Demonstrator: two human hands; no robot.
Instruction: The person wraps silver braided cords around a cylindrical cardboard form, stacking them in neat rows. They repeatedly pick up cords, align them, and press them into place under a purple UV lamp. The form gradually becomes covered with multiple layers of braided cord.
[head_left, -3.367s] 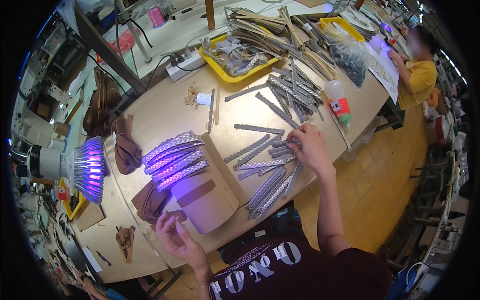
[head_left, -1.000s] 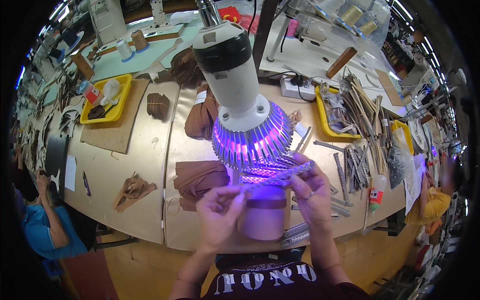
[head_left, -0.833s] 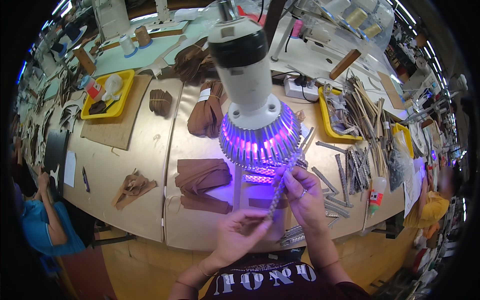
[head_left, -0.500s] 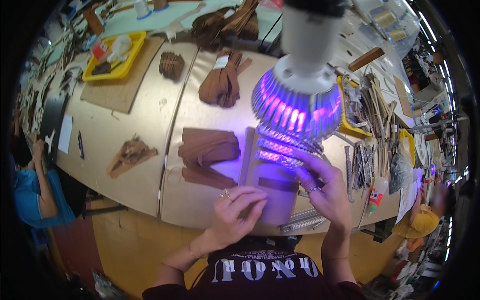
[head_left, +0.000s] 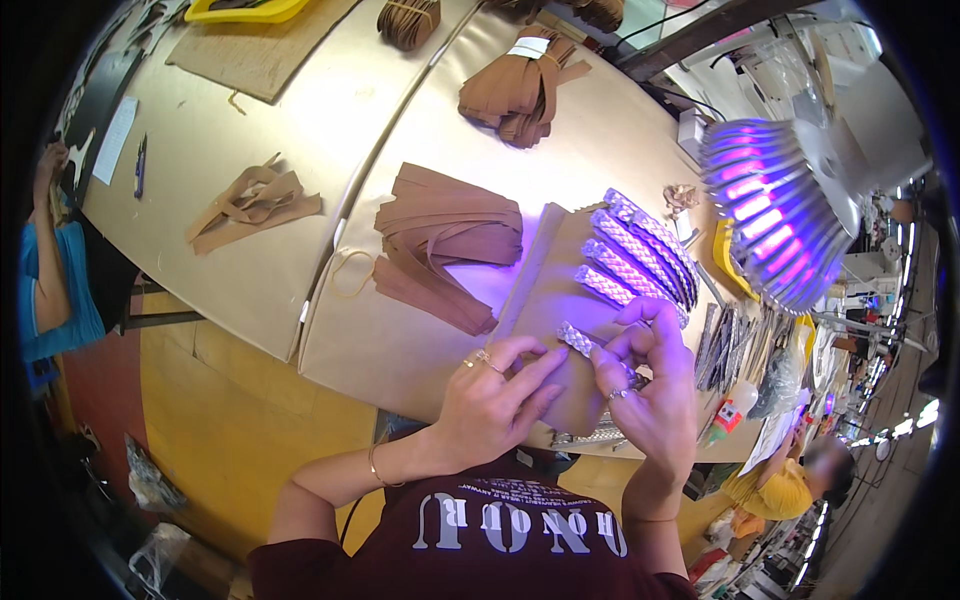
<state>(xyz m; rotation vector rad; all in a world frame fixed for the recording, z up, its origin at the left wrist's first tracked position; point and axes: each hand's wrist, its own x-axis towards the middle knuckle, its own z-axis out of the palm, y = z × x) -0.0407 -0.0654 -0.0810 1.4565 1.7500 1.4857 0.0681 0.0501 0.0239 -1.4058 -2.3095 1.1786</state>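
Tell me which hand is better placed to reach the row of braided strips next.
Probably your right hand: it is nearer the row of braided strips and pinches a loose braided piece. Your left hand is farther off.

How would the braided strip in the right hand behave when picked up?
The braided strip probably isn't fully limp, since its visible end juts straight from the right hand. It likely bends too, as similar strips curve over the brown form. Being narrow, it should be light.
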